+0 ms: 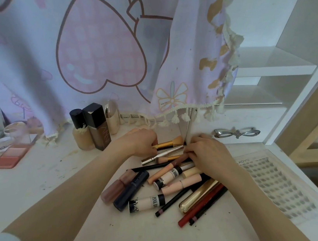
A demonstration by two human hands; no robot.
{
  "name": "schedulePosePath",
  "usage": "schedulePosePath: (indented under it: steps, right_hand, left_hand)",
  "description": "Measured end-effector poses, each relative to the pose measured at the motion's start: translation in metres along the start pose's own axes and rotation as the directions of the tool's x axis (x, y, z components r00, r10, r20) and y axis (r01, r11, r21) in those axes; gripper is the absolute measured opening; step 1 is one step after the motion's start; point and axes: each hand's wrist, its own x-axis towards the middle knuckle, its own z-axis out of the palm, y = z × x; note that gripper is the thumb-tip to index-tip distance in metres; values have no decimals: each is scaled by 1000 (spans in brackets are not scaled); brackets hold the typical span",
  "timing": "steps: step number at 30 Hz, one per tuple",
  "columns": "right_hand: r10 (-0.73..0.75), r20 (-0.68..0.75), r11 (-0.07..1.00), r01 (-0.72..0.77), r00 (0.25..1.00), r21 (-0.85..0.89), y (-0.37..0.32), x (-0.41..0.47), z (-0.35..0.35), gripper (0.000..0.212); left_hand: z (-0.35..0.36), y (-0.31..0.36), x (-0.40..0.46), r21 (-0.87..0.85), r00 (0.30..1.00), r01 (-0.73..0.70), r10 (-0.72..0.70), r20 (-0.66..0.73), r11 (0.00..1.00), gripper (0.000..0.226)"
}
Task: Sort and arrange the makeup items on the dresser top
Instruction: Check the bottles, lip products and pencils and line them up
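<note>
A heap of makeup lies on the white dresser top (56, 184): several tubes, pencils, a gold tube (198, 196), a navy tube (132, 189) and a brown tube (116, 187). At the heap's far end my left hand (140, 142) grips the gold handle of a makeup brush (169, 142) with peach bristles. My right hand (207, 156) is curled over the right ends of a silver wand (163, 154) and neighbouring sticks; what its fingers hold is hidden.
Two foundation bottles (89, 128) and a beige holder (112, 119) stand at the back left. A blush palette (11, 155) and glass jar (17, 133) lie far left. A white grid organiser (277, 184) sits right. A fringed cloth (188, 65) hangs over the mirror.
</note>
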Motion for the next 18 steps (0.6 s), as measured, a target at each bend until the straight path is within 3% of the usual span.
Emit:
schedulePosePath:
  steps: [8,12,18]
  right_hand:
    - [-10,13,1000,9,1000,27,1,-1,-1,20]
    - [-29,36,999,28,999,28,1,-1,-6,31]
    - [-24,51,992,30,998,-121,-9,3,-12,28]
  left_hand:
    - [2,-1,-8,5,996,-19,20,-82,1000,19]
    - [2,-1,-18,-96,981,-61,41,-189,994,21]
    - [1,1,-40,-311,954,-123,27,-298,942,21]
